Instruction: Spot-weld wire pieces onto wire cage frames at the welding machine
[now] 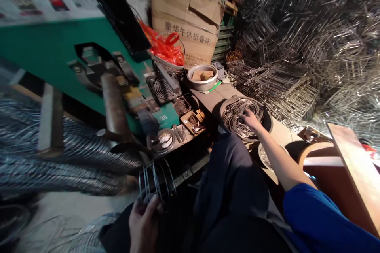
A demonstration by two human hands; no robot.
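Several thin curved metal wires stand up from my left hand, whose fingers are closed round their lower ends at the bottom centre. My right hand reaches into a round basin of coiled wire rings. Its dark fingertips touch the rings; whether they grip one is too small to tell. To the left stands a green machine with a metal post jutting toward me.
A black phone leans on the machine. Past it are a red bag, a cardboard box and a grey bowl. Wire racks pile up at right, near a wooden board. Wire bundles lie left.
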